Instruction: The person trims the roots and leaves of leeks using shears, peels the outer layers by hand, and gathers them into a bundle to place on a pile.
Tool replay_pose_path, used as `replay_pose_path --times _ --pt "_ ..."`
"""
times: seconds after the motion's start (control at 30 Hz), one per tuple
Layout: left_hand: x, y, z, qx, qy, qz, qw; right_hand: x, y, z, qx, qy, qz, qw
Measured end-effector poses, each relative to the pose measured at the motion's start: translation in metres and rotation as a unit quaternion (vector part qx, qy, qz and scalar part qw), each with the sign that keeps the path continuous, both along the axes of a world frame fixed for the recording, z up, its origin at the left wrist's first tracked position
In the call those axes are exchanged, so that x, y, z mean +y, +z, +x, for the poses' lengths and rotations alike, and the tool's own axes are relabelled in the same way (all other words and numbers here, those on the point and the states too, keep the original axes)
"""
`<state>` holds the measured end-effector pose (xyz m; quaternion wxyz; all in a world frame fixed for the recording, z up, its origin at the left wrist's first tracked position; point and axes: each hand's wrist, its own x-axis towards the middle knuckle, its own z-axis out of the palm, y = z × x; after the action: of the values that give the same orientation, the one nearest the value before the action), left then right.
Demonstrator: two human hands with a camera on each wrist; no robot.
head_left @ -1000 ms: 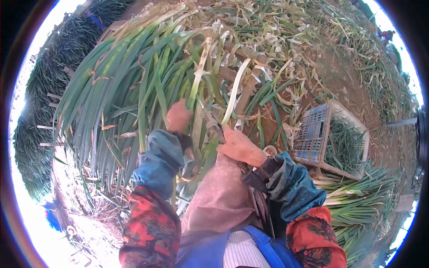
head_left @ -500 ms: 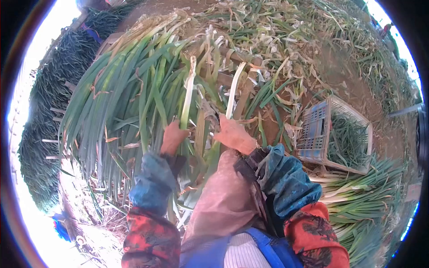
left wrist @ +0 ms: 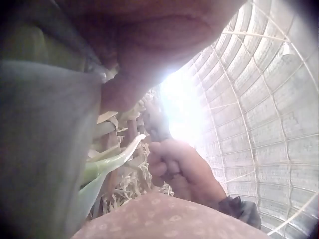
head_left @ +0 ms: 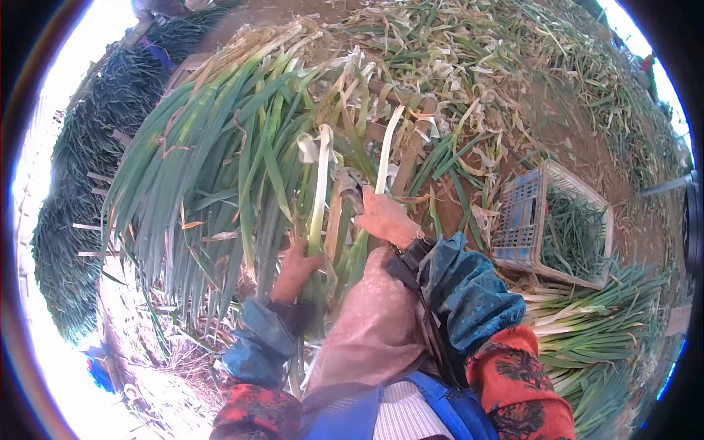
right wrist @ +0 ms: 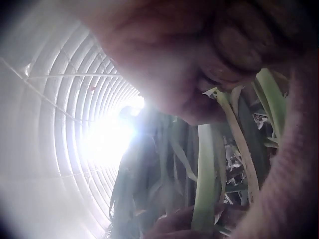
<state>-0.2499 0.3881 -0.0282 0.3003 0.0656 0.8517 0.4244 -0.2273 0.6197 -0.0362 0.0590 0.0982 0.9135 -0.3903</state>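
In the head view my left hand (head_left: 297,268) grips a green onion (head_left: 320,176) low on its green part. Its white shank stands out ahead of the fingers, with a pale flap of skin (head_left: 308,149) beside the top. My right hand (head_left: 389,218) curls round a grey tool (head_left: 348,182), which points toward that shank. The tool's exact kind is blurred. A second green onion with a bare white shank (head_left: 389,147) extends from behind the right hand. Seen from the left wrist, the right hand (left wrist: 184,169) is a closed fist over the pinkish cloth (left wrist: 169,216).
A thick pile of green onions (head_left: 198,161) lies to the left. At right stands a plastic crate (head_left: 546,220) with green leaves inside, and more green onions (head_left: 594,323) lie below it. Peeled skins and leaf scraps (head_left: 455,66) litter the ground ahead.
My left hand has moved down toward the body with its green onion, whose shank has gone from brownish and skin-covered to white. The right hand has shifted slightly up, still holding the tool.
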Motion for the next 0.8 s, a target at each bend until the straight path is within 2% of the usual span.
replay_pose_path --times 0.13,0.23,0.3,0.4,0.43,0.5,0.53,0.6,0.63,0.67,0.73,0.77,0.8 --pt "-0.009 -0.013 0.005 0.002 -0.001 0.028 1.0 -0.001 0.01 -0.011 -0.012 -0.001 0.012 1.0" --pt "-0.009 -0.012 0.007 -0.015 -0.002 0.033 0.999 -0.003 -0.005 -0.013 0.019 0.023 0.033 0.999" --pt "-0.01 -0.011 0.007 -0.041 -0.011 0.031 0.999 -0.003 -0.004 -0.014 0.019 0.005 0.011 1.0" --pt "-0.004 0.006 0.02 0.087 -0.023 0.021 0.996 0.0 0.005 -0.01 0.022 -0.022 0.009 0.999" --pt "-0.003 0.01 0.02 0.056 -0.02 0.038 0.998 0.0 0.008 -0.009 0.023 -0.031 0.013 0.999" --pt "0.001 0.013 0.016 -0.007 -0.014 0.075 0.997 -0.008 0.03 0.006 0.01 0.011 0.018 1.0" --pt "0.009 0.011 0.012 0.056 -0.028 0.05 0.997 -0.011 0.037 0.01 0.003 0.032 0.02 0.999" --pt "0.036 0.005 0.001 0.181 -0.054 -0.001 0.982 0.0 0.037 0.014 -0.013 0.015 0.011 1.0" --pt "0.054 -0.002 -0.014 0.16 -0.077 0.0 0.984 0.009 0.036 0.018 -0.021 0.006 0.006 1.0" --pt "0.07 -0.012 -0.035 0.14 -0.099 0.0 0.985 0.025 0.012 0.015 -0.038 -0.051 0.045 0.997" --pt "0.092 -0.05 -0.084 0.303 -0.142 0.05 0.941 0.044 0.02 0.016 -0.04 -0.107 0.053 0.992" --pt "0.1 -0.038 -0.105 0.375 -0.115 0.023 0.92 0.049 0.023 0.016 -0.043 -0.135 0.056 0.988" --pt "0.104 -0.026 -0.124 0.444 -0.085 -0.003 0.892 0.049 0.023 0.017 -0.027 -0.124 0.057 0.99"
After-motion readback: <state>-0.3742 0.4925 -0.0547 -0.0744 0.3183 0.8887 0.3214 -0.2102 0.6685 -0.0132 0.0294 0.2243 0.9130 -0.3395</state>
